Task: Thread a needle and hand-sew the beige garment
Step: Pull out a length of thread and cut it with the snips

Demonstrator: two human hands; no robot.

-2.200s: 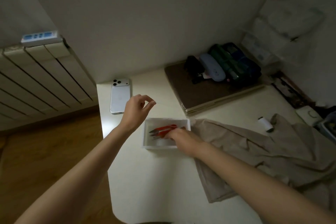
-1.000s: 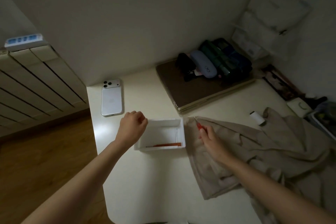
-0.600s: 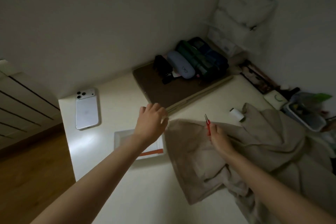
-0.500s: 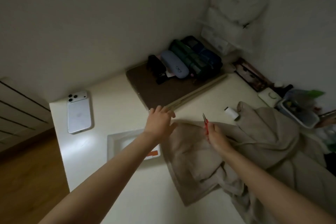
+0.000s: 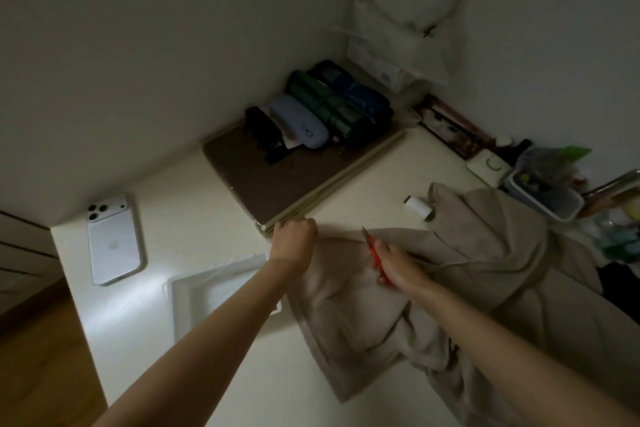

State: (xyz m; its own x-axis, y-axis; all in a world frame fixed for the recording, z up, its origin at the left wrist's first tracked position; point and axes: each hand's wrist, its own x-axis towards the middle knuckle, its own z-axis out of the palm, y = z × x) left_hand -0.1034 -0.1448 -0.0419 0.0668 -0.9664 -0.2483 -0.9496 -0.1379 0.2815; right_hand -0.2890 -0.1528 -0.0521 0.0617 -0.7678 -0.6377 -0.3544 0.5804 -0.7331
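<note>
Snips with red handles [image 5: 373,251] sit in the right grip [image 5: 394,265], whose fingers are curled round the handles. The metal tips point away from the person and rise just above the cloth. The heel of that grip rests on the beige garment [image 5: 485,253].

Just to the left, the left grip [image 5: 294,243] has its fingers curled over the garment's far edge at the corner, holding the cloth there. Its knuckles are close to the corner of a brown board [image 5: 287,173].

The garment lies rumpled across the right half of the pale table [image 5: 207,204], and one flap hangs toward the near edge. A white spool of thread [image 5: 417,208] lies on its side on the table just beyond the garment's far fold. A shallow white tray [image 5: 207,295] sits left of the garment, partly under the left forearm.

Further left, a white phone [image 5: 112,239] lies face down near the table's corner. On the board by the wall are a light blue glasses case [image 5: 298,121] and dark green and blue rolled items [image 5: 339,100]. At the far right stands a white bin of small objects [image 5: 543,194], too dim to make out.
</note>
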